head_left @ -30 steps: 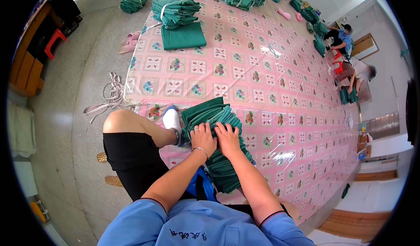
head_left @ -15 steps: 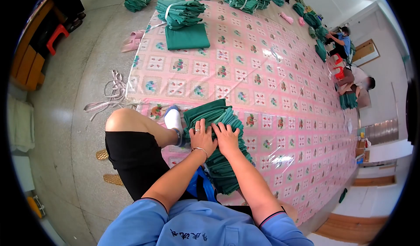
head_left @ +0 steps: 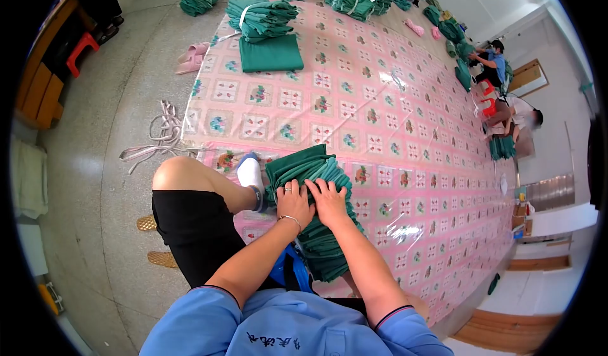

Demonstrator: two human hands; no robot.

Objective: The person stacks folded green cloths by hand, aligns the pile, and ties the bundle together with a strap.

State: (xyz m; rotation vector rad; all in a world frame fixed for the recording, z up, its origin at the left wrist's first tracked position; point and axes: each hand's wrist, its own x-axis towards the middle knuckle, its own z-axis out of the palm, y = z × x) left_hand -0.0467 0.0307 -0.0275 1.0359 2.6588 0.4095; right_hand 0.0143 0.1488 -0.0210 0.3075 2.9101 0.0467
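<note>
A row of folded green cloths (head_left: 320, 245) lies overlapped between my legs on the pink patterned sheet, folded edges showing. My left hand (head_left: 294, 204), with a ring and a bracelet, rests on the cloths, fingers extended. Beside it, my right hand (head_left: 328, 203) presses on the same cloths with its fingers spread. The two hands are close together near the thumbs. Neither grasps anything that I can see. A white-socked foot (head_left: 250, 173) is just left of the cloths.
The pink patterned sheet (head_left: 418, 159) spreads far ahead. Tied green bundles (head_left: 259, 17) sit at its far end. Loose pale straps (head_left: 161, 134), pink slippers (head_left: 193, 58) and tan slippers (head_left: 161, 259) are on the floor at left. Other people (head_left: 494, 64) sit along the right side.
My hands stay on the cloths with hardly any movement. At the far right, the seated people have shifted their arms and heads slightly.
</note>
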